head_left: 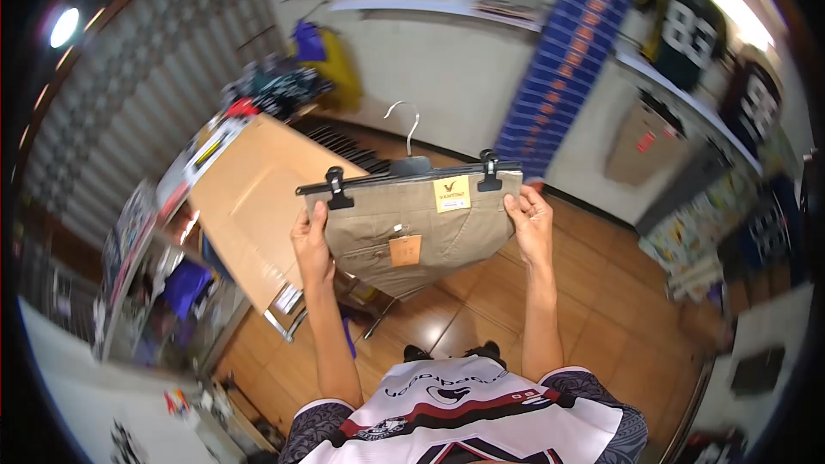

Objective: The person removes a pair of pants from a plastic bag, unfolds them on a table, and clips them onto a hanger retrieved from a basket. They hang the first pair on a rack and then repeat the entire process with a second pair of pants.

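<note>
Khaki trousers hang from a black clip hanger with a metal hook, held up in front of me. A yellow label is on the waistband, and an orange-brown tag hangs lower down. My left hand pinches the trousers' left edge below one black clip. At the other edge, below the second clip, my right hand grips the fabric between thumb and fingers. The lower part of the trousers is folded back out of sight.
A light brown table stands to the left, with piled clothes at its far end. Left of it is a glass display case. Jerseys and other trousers hang along the right wall above the tiled floor.
</note>
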The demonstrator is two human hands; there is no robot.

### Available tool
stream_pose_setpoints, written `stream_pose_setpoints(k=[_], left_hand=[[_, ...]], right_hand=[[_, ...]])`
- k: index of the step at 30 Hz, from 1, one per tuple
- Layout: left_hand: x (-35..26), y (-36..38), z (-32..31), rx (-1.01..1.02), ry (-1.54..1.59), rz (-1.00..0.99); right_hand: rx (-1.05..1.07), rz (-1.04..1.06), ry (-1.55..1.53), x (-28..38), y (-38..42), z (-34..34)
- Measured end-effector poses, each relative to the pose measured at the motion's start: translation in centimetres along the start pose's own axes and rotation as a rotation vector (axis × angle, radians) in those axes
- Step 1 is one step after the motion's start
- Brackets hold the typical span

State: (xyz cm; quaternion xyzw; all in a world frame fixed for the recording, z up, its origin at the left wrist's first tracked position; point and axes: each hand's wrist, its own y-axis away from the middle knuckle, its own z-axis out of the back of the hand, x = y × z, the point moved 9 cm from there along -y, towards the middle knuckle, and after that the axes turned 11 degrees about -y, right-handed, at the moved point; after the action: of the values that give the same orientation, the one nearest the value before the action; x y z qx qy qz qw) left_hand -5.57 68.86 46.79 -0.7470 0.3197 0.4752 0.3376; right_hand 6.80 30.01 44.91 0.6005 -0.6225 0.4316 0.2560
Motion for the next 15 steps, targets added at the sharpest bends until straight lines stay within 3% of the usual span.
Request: stream_pose_setpoints(k=[3, 5, 10, 15], left_hand=[[1.7, 2.9, -8.5, 0.205, -0.098, 0.096], [4.7, 7.3, -18.2, 0.378, -0.159, 0.159], [12.2, 15.3, -32.6, 0.540, -0.193, 0.171], [16.6, 23.7, -45.7, 0.736, -0.139, 0.235]], right_hand=[[-0.157, 0.079, 0.052, 6.1, 3.7, 7.2], [-0.297, 0.149, 0.104, 11.4, 8.2, 16.3], [-0.473, 0.248, 0.230, 19.0, 14.8, 30.8], [-0.667, 0.358, 0.283, 26.7, 21.5, 41.1]])
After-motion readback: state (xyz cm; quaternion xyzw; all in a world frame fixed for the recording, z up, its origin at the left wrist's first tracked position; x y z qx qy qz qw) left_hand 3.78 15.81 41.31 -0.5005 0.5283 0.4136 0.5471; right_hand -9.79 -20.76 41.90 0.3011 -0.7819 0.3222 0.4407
